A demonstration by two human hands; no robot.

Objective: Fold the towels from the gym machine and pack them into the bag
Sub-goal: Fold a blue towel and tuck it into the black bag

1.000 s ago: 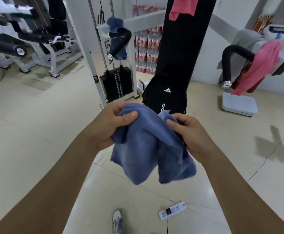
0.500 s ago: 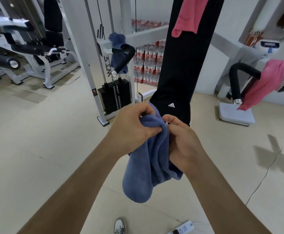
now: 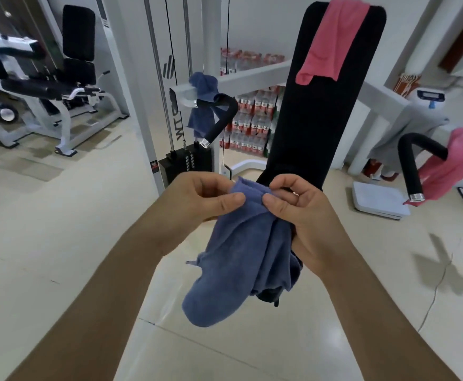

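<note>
A blue towel (image 3: 241, 254) hangs bunched in front of me, held at its top edge by both hands. My left hand (image 3: 203, 198) pinches the top left of it; my right hand (image 3: 299, 215) pinches the top right and also grips something black (image 3: 269, 295) that hangs behind the towel. A second blue towel (image 3: 201, 104) is draped over the left handle of the gym machine. A pink towel (image 3: 332, 41) lies over the top of the tall black backrest pad (image 3: 321, 111). Another pink towel (image 3: 455, 163) hangs on the right handle.
The white cable machine frame (image 3: 156, 78) with its black weight stack (image 3: 187, 166) stands just ahead. Another machine with a black seat (image 3: 60, 86) is at the left. Cases of bottles (image 3: 252, 122) are stacked behind. A white scale (image 3: 378, 199) sits on the floor at right.
My hands have drawn together at the towel's top edge, so it went from spread between them to a hanging bunch. My view has tilted upward, showing the pad's top.
</note>
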